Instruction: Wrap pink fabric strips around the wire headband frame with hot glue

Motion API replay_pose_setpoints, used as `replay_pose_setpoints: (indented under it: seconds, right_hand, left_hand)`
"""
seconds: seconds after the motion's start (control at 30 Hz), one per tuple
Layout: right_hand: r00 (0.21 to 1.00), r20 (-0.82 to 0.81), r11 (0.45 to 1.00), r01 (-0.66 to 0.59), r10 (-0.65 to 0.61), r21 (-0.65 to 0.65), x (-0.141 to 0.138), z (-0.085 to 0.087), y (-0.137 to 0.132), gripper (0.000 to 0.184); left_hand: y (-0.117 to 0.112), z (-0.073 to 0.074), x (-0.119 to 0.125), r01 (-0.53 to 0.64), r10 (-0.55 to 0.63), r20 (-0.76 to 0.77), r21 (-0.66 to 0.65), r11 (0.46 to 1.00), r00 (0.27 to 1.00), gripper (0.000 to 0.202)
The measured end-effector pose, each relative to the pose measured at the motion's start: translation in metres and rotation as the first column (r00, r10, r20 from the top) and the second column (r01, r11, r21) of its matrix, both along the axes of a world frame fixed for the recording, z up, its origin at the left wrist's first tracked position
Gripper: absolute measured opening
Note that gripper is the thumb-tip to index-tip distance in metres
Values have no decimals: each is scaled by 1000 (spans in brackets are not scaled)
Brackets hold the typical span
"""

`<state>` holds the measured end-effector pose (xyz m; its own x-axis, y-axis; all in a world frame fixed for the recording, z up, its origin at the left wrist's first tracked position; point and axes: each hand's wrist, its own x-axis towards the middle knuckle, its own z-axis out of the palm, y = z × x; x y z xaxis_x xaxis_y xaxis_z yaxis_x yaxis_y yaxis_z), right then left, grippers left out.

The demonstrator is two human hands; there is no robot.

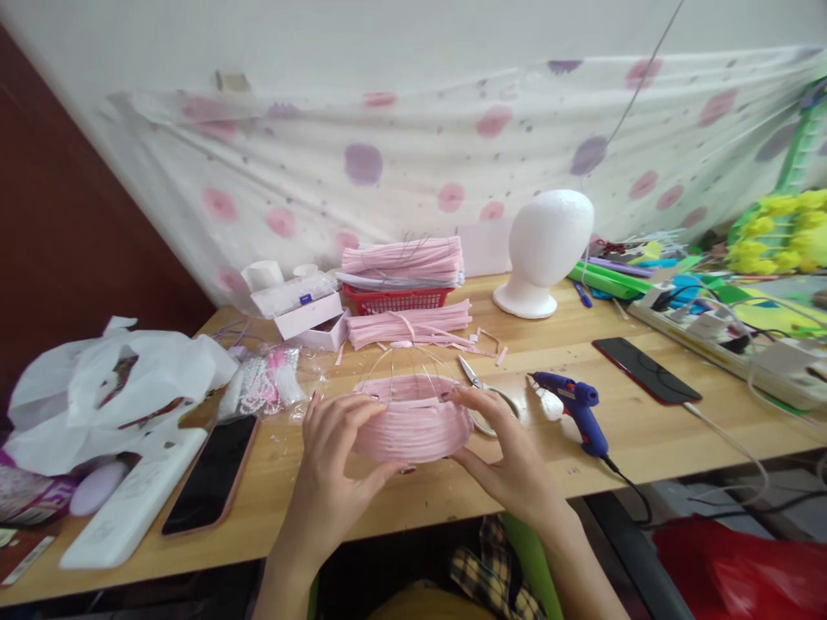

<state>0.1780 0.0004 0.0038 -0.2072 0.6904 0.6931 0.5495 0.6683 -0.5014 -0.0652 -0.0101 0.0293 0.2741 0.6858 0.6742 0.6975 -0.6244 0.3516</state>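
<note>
Round pink strip-wrapped wire-frame basket (413, 422), above the wooden table (646, 430) edge, is grasped between left hand (332, 456) and right hand (510, 456), fingers curled on its sides; lower band is wrapped, upper wires are judged bare; blue glue gun (577, 409) lies nearby

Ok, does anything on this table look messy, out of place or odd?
Mostly loose clutter: pink strip scraps lie scattered past the strip stack, and a crumpled white plastic bag sprawls at the left. The pink basket between the left hand and right hand has bare wires sticking up.
</note>
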Motion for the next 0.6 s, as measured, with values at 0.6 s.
replay_pose_setpoints:
  seconds: [0.6]
  right_hand:
    - [996,66,998,-66,64,20,-9,10,-10,53]
  left_hand:
    - [-12,0,18,-10,15,-79,62,998,997,48]
